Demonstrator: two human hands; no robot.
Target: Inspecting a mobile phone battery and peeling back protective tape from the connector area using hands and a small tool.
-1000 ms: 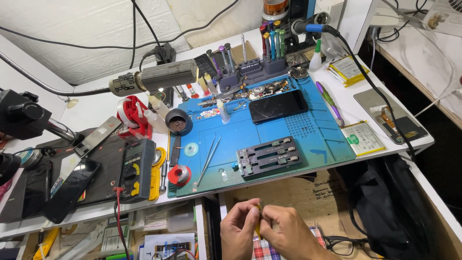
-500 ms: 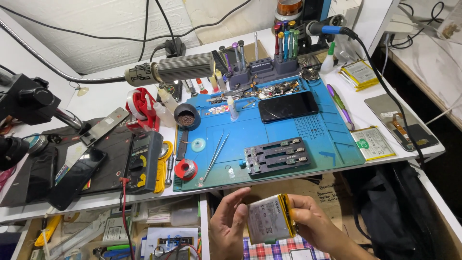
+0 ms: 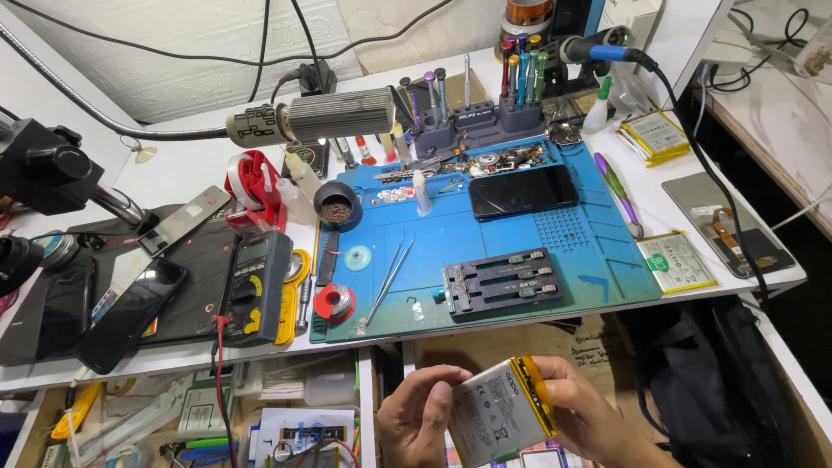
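- Phone battery (image 3: 500, 421): flat silver pouch with a yellow strip along its right edge, held below the front edge of the white bench (image 3: 737, 290), its broad face to the camera.
- Long axis tilted; upper end leans right, toward the blue mat (image 3: 511, 238).
- Left hand (image 3: 418, 418): fingers pinch the battery's left edge.
- Right hand (image 3: 582, 416): fingers clamp the yellow edge.
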